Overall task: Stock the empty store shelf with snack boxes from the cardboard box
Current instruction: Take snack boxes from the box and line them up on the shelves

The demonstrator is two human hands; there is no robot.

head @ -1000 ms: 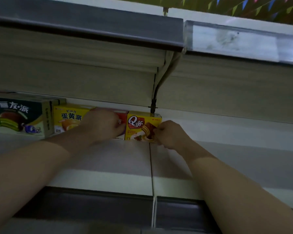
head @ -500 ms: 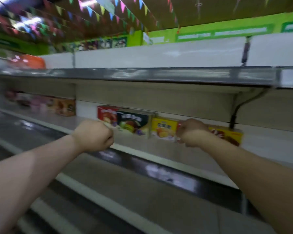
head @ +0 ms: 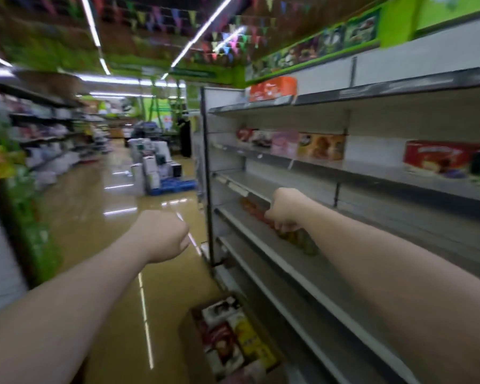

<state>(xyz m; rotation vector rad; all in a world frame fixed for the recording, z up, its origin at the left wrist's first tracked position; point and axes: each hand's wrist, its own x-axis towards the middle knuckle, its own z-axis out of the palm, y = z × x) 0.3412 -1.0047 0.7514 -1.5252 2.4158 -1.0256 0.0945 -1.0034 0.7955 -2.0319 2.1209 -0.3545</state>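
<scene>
Risk: both hands, left hand point(head: 161, 235) and right hand point(head: 286, 209), fisted and holding nothing above the cardboard box point(head: 233, 336), may fumble the next blurred pickup.

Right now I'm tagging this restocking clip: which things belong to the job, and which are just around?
Job:
- cardboard box on the floor, snack boxes inside
- shelf with boxes already placed
- left hand, right hand, both curled, empty

Around:
- orange box on top shelf
- stacked goods down the aisle
- bunting overhead
</scene>
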